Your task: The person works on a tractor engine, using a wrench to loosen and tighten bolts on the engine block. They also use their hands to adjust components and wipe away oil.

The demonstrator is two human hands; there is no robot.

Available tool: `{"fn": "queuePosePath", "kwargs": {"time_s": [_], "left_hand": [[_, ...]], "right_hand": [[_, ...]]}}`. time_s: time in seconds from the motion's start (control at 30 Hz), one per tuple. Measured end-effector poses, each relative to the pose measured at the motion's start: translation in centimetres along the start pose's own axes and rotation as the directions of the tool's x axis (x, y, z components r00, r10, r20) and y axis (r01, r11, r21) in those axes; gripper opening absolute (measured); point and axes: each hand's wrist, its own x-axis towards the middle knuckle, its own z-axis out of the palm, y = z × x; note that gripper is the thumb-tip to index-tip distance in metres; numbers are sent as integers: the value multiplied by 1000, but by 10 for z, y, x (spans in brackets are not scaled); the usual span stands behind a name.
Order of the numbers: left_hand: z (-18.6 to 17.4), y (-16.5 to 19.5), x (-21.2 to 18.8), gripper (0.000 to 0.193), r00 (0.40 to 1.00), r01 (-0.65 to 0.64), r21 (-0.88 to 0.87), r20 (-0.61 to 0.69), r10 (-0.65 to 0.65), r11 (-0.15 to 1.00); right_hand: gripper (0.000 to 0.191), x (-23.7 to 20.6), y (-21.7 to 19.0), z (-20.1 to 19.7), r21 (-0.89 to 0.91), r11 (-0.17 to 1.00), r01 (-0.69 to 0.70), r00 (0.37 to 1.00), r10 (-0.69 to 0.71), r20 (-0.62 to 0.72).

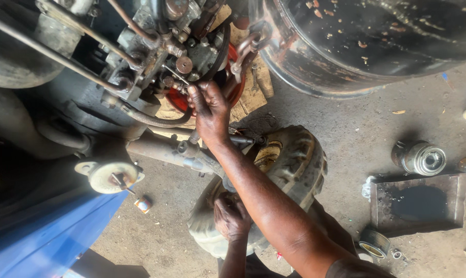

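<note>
At the upper left of the frame I see the greasy engine block [155, 56]. Below centre lies a worn tyre [294, 164]. My right hand [209, 110] grasps a small fitting [184, 65] area on the engine; my left hand [232, 216] rests clenched on the tyre.

Landmark: the front tyre [294, 164], seen from above on the concrete floor [356, 123].
Right hand [209, 110]: raised above the tyre, fingers pressed into the grimy engine fittings [166, 56].
Left hand [232, 216]: rested on the tyre's near sidewall.
Oil tray [418, 203]: laid right of the tyre.
Filter canister [419, 157]: beyond the tray.
</note>
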Motion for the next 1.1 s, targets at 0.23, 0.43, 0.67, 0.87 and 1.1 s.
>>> {"fn": "queuePosePath", "kwargs": {"time_s": [0.23, 0.43, 0.67, 0.87, 1.1], "left_hand": [[4, -7, 0, 41, 998, -48, 13, -33, 48, 999], [0, 0, 0, 38, 999, -33, 22, -35, 34, 999], [-5, 3, 1, 36, 1000, 5, 91, -1, -5, 996], [-6, 1, 1, 36, 1000, 17, 116, 13, -19, 993], [-7, -3, 4, 35, 998, 44, 133, 46, -51, 990]], "right_hand": [[6, -1, -3, 10, 191, 981, -33, 998, 43, -49], [6, -4, -22, 14, 246, 927, -281, 946, 311, -91], [22, -2, -46, 26, 221, 888, -404, 876, 445, -187], [30, -6, -52, 38, 234, 890, -392, 880, 437, -187], [30, -4, -60, 47, 289, 852, -436, 840, 501, -209]]}}
